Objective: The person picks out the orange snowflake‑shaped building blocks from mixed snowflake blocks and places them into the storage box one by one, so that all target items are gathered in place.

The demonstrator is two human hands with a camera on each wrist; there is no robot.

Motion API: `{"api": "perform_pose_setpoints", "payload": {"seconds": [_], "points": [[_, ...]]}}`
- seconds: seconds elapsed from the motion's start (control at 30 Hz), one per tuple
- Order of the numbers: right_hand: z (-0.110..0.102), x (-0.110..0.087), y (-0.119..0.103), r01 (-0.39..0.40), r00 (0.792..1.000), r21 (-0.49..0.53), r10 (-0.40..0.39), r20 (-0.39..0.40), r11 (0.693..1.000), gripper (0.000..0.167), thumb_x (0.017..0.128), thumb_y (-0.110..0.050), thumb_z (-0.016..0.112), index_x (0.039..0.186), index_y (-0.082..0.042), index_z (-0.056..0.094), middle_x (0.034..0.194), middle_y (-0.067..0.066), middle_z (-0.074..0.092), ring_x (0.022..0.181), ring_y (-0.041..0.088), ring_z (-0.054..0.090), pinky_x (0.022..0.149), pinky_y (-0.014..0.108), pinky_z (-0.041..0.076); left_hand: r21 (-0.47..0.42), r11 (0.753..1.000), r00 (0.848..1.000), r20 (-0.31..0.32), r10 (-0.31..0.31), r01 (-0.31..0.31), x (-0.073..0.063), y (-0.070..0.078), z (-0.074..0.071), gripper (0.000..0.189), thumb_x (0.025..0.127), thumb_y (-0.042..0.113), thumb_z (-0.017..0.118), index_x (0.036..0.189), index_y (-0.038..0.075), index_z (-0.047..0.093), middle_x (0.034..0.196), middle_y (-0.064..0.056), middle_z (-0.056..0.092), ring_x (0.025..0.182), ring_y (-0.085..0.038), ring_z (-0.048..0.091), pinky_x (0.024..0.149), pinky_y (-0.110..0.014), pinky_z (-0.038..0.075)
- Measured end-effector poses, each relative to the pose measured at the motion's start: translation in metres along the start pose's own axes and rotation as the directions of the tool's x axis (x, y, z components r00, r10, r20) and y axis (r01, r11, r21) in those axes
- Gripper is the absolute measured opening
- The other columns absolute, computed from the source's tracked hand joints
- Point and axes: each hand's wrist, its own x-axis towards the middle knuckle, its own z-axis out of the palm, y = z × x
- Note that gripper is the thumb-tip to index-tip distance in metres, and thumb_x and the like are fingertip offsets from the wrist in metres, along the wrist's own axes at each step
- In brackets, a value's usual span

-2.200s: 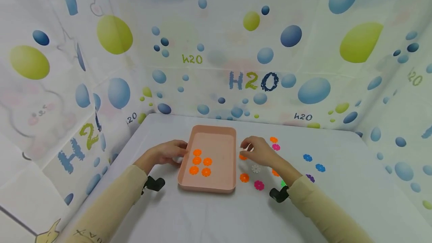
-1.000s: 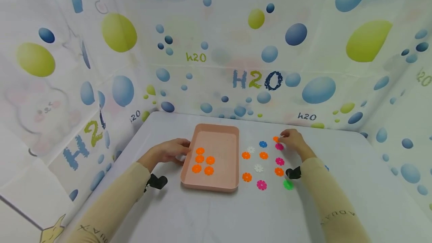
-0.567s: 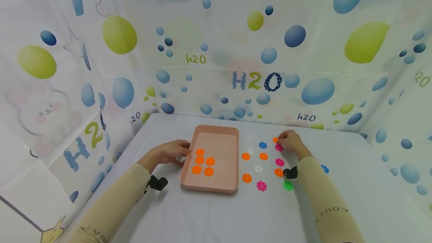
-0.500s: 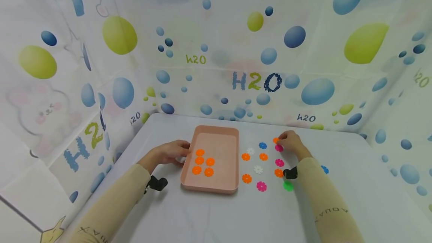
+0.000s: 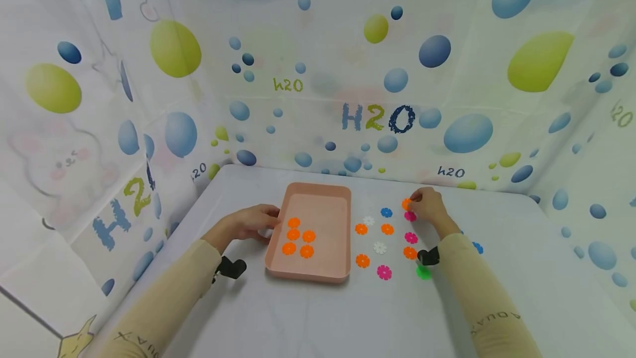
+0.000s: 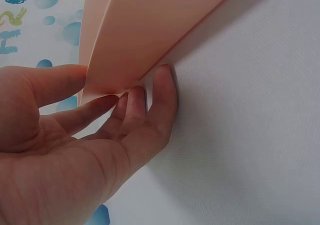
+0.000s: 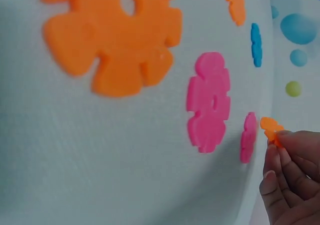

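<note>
In the head view my left hand (image 5: 252,222) grips the left side of a shallow pink tray (image 5: 325,209). Seen from the left wrist, the thumb lies on the rim of the tray (image 6: 135,30), with the other fingers low along its outer wall. Several orange notched plastic discs (image 5: 307,251) lie in the tray's left half. At the back right, my right hand (image 5: 430,206) pinches another orange notched disc (image 5: 406,204) between thumb and fingertips. The right wrist view shows this orange disc (image 7: 271,129) raised at the fingertips, with a pink disc (image 7: 248,137) close beside it.
Between tray and right arm lie loose discs: orange (image 5: 362,261), pink (image 5: 384,272), white (image 5: 380,247), blue (image 5: 386,212) and green (image 5: 423,272). Another blue disc (image 5: 477,247) shows right of the sleeve. A patterned curtain (image 5: 318,70) encloses the table's back and sides.
My right hand has gone from beside the tray to the far right orange disc, which it now pinches slightly raised. The left hand stays at the tray.
</note>
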Motion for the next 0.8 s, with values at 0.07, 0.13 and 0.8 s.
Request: {"api": "perform_pose_setpoints", "payload": {"seconds": [0.07, 0.13, 0.8], "points": [[-0.002, -0.001, -0.001, 0.014, 1.000, 0.000, -0.014, -0.010, 1.000, 0.028, 0.102, -0.015, 0.061, 0.123, 0.004, 0.058, 0.117, 0.022, 0.060, 0.101, 0.033, 0.057, 0.095, 0.043, 0.055, 0.003, 1.000, 1.000, 0.000, -0.002, 0.002, 0.000, 0.001, 0.000, 0.052, 0.104, 0.014, 0.056, 0.150, -0.003, 0.039, 0.143, -0.020, 0.050, 0.120, -0.034, 0.050, 0.102, -0.056, 0.051], [-0.003, -0.002, -0.001, 0.034, 0.999, 0.005, -0.034, -0.024, 0.999, 0.028, 0.102, -0.015, 0.061, 0.122, 0.004, 0.059, 0.118, 0.022, 0.060, 0.102, 0.033, 0.058, 0.096, 0.044, 0.055, 0.002, 1.000, 1.000, -0.001, -0.004, 0.004, 0.000, 0.002, 0.000, 0.052, 0.104, 0.014, 0.056, 0.150, -0.003, 0.040, 0.142, -0.020, 0.051, 0.120, -0.034, 0.049, 0.102, -0.056, 0.051], [0.006, -0.038, -0.036, 0.249, 0.967, 0.128, -0.253, 0.012, 0.960, 0.024, 0.099, -0.016, 0.066, 0.115, 0.002, 0.067, 0.105, 0.018, 0.071, 0.092, 0.034, 0.066, 0.084, 0.042, 0.060, -0.012, 1.000, 1.000, 0.011, 0.013, -0.013, -0.001, 0.000, -0.001, 0.052, 0.104, 0.012, 0.054, 0.150, -0.004, 0.039, 0.140, -0.021, 0.051, 0.121, -0.035, 0.047, 0.103, -0.058, 0.050]]}}
